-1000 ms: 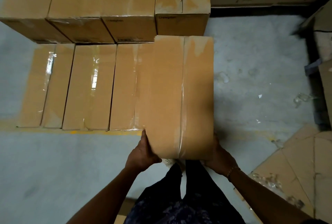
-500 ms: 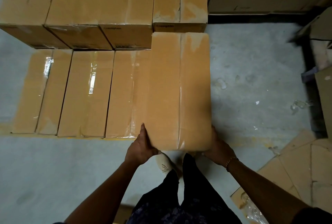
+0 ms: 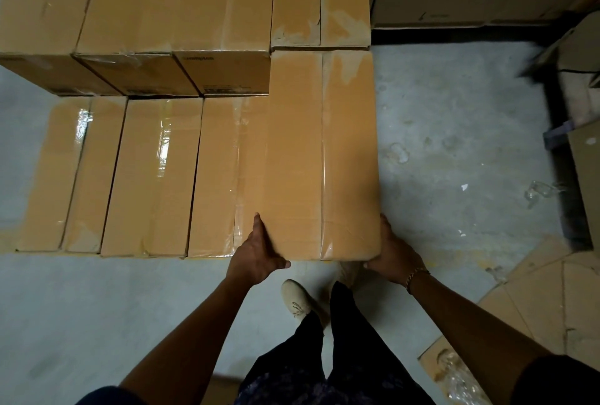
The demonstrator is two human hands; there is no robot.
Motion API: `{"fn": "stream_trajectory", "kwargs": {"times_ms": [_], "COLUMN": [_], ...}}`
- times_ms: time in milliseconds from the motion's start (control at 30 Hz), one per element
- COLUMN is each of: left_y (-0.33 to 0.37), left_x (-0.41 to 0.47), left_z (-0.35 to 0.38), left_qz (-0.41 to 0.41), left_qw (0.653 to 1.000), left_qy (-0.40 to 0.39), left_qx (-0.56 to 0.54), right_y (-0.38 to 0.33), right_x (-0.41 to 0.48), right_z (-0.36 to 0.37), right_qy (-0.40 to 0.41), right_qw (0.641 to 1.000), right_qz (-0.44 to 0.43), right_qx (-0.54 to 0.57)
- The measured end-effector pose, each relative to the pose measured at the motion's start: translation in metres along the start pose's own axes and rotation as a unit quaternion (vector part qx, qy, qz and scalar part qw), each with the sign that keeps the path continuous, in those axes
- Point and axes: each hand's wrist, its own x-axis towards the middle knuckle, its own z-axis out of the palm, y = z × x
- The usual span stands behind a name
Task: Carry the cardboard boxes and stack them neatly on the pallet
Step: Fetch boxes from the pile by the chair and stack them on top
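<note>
The left hand [image 3: 256,255] and right hand [image 3: 391,258] hold one cardboard box [image 3: 321,157] between them at its near end. The left hand grips the near-left corner, with the fingers laid along the left side and the thumb wrapped round the near edge. The right hand grips the near-right corner in the same manner; a bracelet [image 3: 414,274] sits on its wrist.

The box extends straight ahead from both hands, long axis pointing away, taped seam up. Its far end meets the taller stack of boxes [image 3: 175,5] ahead of the hands. Its left edge overlaps the nearest box of a low row of boxes [image 3: 156,177] that lies to the left of the left hand. Whether the held box rests on a support cannot be told.

To the right of the right hand is bare concrete floor [image 3: 454,131]. Flattened cardboard [image 3: 552,300] lies to the right of the right forearm. One light shoe [image 3: 297,299] shows below and between the hands.
</note>
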Motion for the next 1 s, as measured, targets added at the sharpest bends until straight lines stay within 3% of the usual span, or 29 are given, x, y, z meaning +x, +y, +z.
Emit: {"fn": "stream_trajectory", "kwargs": {"times_ms": [333,1000], "left_y": [-0.005,-0.002], "left_x": [-0.005,-0.002], "left_z": [-0.002,0.001], "left_qz": [0.000,0.020], "left_qw": [1.000,0.999], "left_qy": [-0.017,0.015], "left_qx": [-0.020,-0.031], "right_y": [0.005,0.004], "right_x": [0.001,-0.002], "right_z": [0.007,-0.004], "right_qy": [-0.025,-0.001], "right_qw": [0.995,0.999], "right_qz": [0.005,-0.005], "right_qx": [0.097,0.042]}}
